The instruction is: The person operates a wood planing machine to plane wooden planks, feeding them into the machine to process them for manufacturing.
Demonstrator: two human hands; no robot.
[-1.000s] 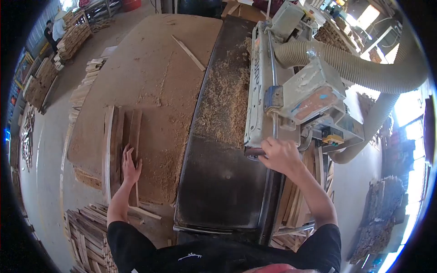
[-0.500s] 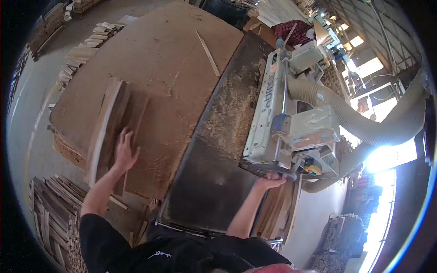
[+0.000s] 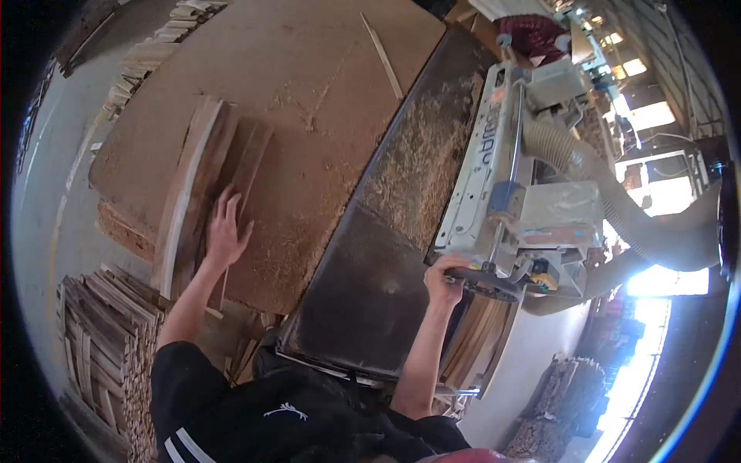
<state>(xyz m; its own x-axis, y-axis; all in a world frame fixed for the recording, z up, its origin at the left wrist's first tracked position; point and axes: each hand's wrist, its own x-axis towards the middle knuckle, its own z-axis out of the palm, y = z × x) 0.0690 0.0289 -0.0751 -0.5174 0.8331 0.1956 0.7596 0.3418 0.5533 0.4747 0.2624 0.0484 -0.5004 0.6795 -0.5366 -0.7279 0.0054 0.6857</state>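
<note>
Fingers of the left hand lie spread flat on the wood strips atop the sawdust-strewn tabletop, while the right hand grips the machine's handwheel, so steady turning seems wise.

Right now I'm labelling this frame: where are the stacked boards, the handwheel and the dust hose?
stacked boards (image 3: 202,171), head view, top board's face.
handwheel (image 3: 488,287), head view, dark rim by the right hand (image 3: 441,279).
dust hose (image 3: 580,166), head view, ribbed wall.
</note>
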